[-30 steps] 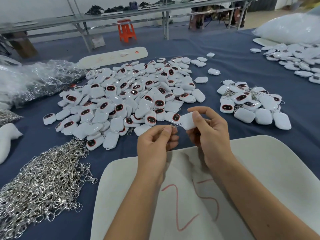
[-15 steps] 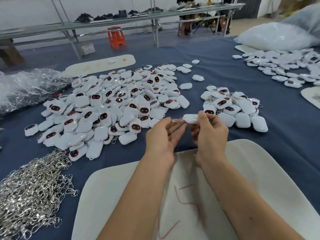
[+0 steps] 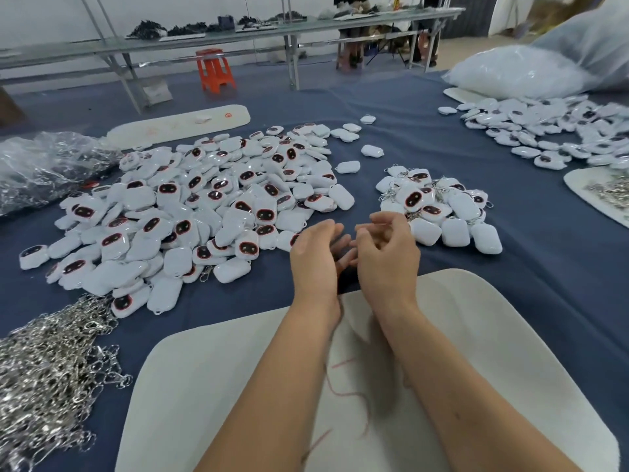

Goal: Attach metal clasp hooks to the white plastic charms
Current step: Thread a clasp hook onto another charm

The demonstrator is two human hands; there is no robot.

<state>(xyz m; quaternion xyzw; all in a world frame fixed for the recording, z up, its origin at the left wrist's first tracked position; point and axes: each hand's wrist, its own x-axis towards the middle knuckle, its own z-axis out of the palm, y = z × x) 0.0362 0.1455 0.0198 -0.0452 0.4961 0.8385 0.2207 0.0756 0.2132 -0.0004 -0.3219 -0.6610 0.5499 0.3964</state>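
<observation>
White plastic charms: three heaps (image 3: 190, 212) (image 3: 439, 206) (image 3: 551, 134), past counting. Silver metal clasp hooks: one heap (image 3: 47, 369), uncounted. White foam boards: four seen (image 3: 211, 386). Orange plastic stool (image 3: 215, 69): one. Hands: two.

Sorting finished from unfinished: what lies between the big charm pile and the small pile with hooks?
In the head view, bare blue cloth separates the big pile from the small hooked pile; one stray charm lies toward its far end.

big charm pile (image 3: 204, 212) left, small hooked pile (image 3: 442, 206) right, hook heap (image 3: 44, 362) near-left, board (image 3: 476, 335) nearest.
</observation>
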